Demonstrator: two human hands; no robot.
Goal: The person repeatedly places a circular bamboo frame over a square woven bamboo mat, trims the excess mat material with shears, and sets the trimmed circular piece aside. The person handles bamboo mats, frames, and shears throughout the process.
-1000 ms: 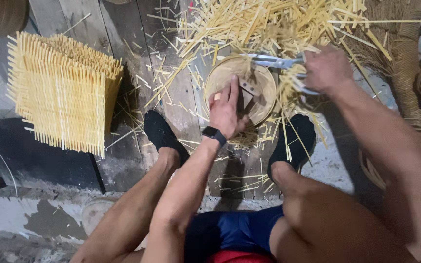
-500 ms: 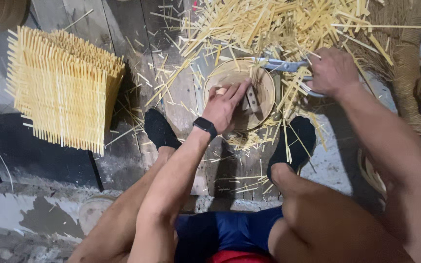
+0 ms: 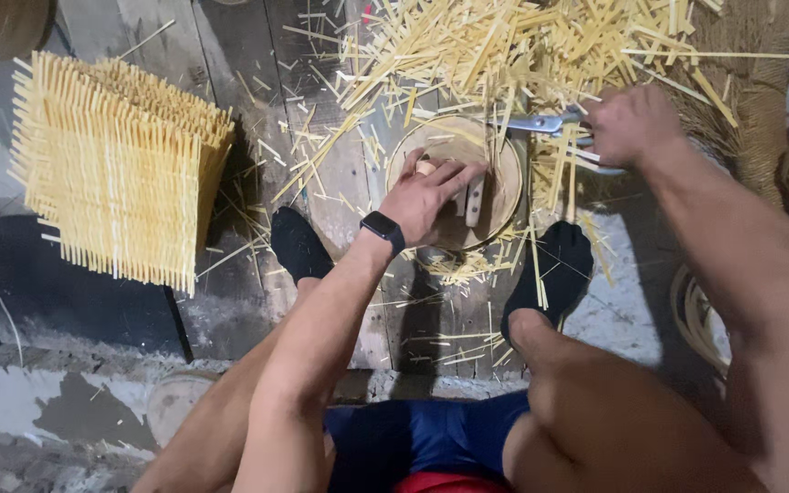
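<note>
Left hand (image 3: 426, 196) sits palm-down at centre frame on a round wooden block (image 3: 495, 183), fingers curled around small pale sticks (image 3: 474, 199) standing on the block; black smartwatch (image 3: 383, 228) on that wrist. Right hand (image 3: 632, 123), upper right, is closed in a fist around the handle of a metal cutting tool (image 3: 541, 123); the tool's tip points left over the block's top edge. Loose bamboo sticks (image 3: 504, 46) are heaped across the top of the frame, behind and beside the block. Stack of woven stick mats (image 3: 116, 173) leans at upper left, well apart from both hands. Feet in black socks (image 3: 299, 245) flank the block on the plank floor (image 3: 230, 55).
</note>
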